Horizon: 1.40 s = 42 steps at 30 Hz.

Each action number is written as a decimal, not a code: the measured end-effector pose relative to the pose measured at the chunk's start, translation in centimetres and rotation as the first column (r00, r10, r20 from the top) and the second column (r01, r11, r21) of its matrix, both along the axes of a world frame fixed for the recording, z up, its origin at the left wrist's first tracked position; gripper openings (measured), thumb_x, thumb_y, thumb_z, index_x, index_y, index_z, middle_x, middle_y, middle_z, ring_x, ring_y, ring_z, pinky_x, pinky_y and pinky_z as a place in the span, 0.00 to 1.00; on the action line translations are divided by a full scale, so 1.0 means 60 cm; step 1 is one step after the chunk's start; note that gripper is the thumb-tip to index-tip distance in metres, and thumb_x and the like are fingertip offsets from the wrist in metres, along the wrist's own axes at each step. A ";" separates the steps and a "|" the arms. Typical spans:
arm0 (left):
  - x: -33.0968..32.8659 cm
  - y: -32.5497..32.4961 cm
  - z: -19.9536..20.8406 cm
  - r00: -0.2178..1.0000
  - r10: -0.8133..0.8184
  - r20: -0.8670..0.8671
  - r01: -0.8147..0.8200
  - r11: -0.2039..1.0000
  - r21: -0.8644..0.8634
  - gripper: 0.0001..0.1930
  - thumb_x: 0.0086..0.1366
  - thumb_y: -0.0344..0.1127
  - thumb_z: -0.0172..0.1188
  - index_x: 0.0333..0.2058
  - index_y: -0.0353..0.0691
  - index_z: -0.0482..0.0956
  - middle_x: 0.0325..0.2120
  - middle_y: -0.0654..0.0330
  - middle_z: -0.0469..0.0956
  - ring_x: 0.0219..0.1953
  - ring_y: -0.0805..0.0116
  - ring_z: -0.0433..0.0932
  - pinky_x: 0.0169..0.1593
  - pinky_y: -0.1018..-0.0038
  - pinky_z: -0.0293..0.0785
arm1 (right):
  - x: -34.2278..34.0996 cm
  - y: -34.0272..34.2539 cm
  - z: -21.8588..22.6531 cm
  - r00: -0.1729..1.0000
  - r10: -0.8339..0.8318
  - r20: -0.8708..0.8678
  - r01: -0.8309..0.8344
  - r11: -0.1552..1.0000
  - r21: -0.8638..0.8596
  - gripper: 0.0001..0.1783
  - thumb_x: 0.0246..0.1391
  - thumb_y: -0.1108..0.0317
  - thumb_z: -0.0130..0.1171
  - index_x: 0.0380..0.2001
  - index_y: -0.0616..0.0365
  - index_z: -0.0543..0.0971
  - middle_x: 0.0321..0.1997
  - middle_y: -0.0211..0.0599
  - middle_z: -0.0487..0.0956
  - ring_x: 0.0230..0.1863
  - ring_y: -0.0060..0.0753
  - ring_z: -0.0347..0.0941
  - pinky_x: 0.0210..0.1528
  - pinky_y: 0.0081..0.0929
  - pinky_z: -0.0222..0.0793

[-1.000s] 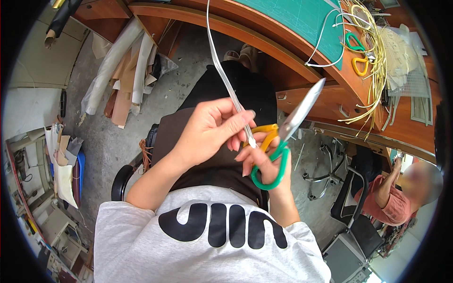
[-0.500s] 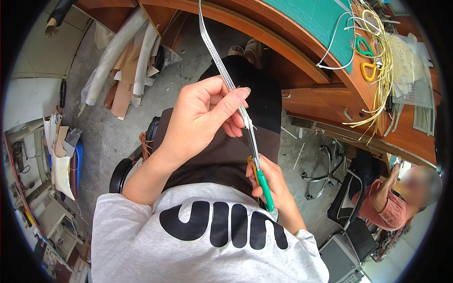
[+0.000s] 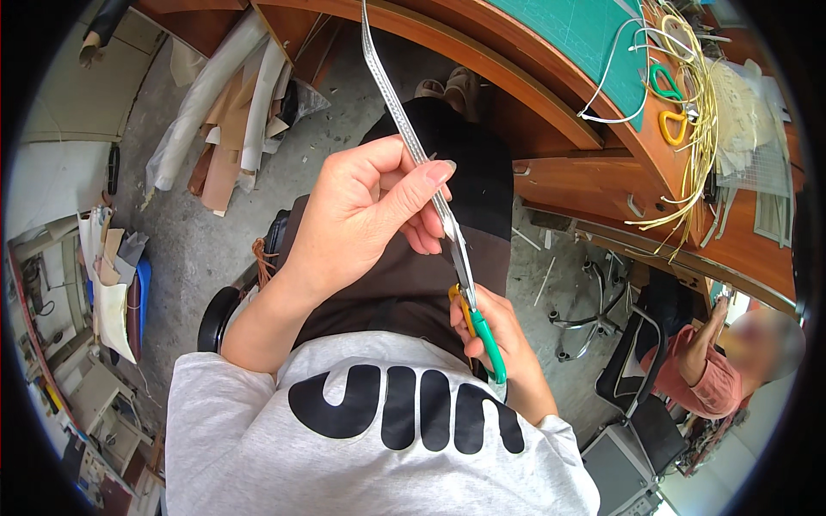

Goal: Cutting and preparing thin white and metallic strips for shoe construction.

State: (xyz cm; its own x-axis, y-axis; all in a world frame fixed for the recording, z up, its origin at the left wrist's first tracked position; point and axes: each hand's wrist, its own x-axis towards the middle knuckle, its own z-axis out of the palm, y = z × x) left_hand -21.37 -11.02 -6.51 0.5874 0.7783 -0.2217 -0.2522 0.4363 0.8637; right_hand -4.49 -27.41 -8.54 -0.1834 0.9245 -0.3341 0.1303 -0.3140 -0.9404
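A long narrow silver-grey strap [image 3: 385, 84] with stitch-like marks runs down from the top edge into my left hand [image 3: 366, 206]. Thumb and fingers of that hand pinch it near its lower end. My right hand [image 3: 508, 335] grips a pair of scissors [image 3: 486, 340] with one green and one yellow handle, close to my lap. Their blades point up and away from me, meeting the lower end of the strap just below my left fingertips. Whether the blade edges touch the strap's edge or bite into it is too fine to tell.
The wooden desk [image 3: 533, 64] ahead bears a green cutting mat [image 3: 568, 43], yellow cords [image 3: 710, 120] and another pair of scissors [image 3: 672, 127]. Rolled sheets [image 3: 211, 103] lean at the left. At the right are an office chair [image 3: 632, 361] and a seated person [image 3: 705, 370].
In my right hand the scissors have turned slightly, the green handle shifting a little right. Their blades look closer together. My left hand keeps its pinch on the strap.
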 end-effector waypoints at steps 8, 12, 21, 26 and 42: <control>-0.001 -0.003 0.006 1.000 0.027 -0.005 -0.027 0.999 0.028 0.11 0.65 0.34 0.53 0.29 0.31 0.74 0.17 0.57 0.75 0.16 0.71 0.76 0.21 0.81 0.74 | 0.006 -0.004 -0.003 0.990 0.008 0.137 -0.011 1.000 0.026 0.33 0.35 0.41 0.65 0.23 0.61 0.65 0.21 0.36 0.61 0.23 0.38 0.58 0.26 0.30 0.56; 0.000 -0.004 0.006 0.999 0.030 -0.011 -0.030 0.999 0.029 0.11 0.65 0.34 0.53 0.29 0.30 0.74 0.17 0.57 0.75 0.16 0.71 0.76 0.21 0.81 0.74 | 0.004 -0.003 0.002 0.988 -0.002 0.151 0.002 1.000 0.001 0.32 0.33 0.44 0.68 0.22 0.61 0.63 0.21 0.37 0.60 0.23 0.40 0.57 0.26 0.31 0.55; 0.003 -0.004 0.007 0.996 0.034 -0.086 -0.028 0.997 0.077 0.13 0.65 0.37 0.54 0.27 0.33 0.76 0.16 0.64 0.73 0.16 0.83 0.68 0.18 0.86 0.61 | 0.001 -0.004 -0.005 0.995 -0.010 0.103 0.008 1.000 0.020 0.34 0.37 0.40 0.64 0.25 0.62 0.65 0.23 0.38 0.61 0.24 0.41 0.59 0.27 0.31 0.57; 0.008 -0.008 0.001 0.994 0.079 -0.074 -0.067 0.986 0.150 0.13 0.65 0.38 0.54 0.27 0.34 0.76 0.14 0.66 0.71 0.15 0.86 0.65 0.17 0.86 0.54 | 0.000 -0.006 -0.005 0.996 -0.024 0.086 0.023 1.000 0.013 0.34 0.37 0.39 0.63 0.25 0.62 0.66 0.23 0.37 0.61 0.24 0.39 0.59 0.27 0.30 0.57; 0.019 -0.024 -0.003 0.995 0.047 -0.084 -0.036 0.992 0.118 0.13 0.67 0.37 0.51 0.30 0.33 0.76 0.18 0.63 0.74 0.16 0.82 0.69 0.19 0.87 0.62 | 0.008 -0.008 0.001 0.999 -0.033 0.017 0.034 0.999 -0.026 0.32 0.37 0.38 0.62 0.23 0.59 0.68 0.21 0.32 0.62 0.22 0.31 0.59 0.25 0.26 0.55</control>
State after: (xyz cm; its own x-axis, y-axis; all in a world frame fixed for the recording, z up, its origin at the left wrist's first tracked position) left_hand -20.22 -12.46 -6.70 0.5366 0.8252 -0.1767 -0.1901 0.3222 0.9274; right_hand -4.02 -27.90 -8.48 -0.1464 0.9209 -0.3613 0.1349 -0.3433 -0.9295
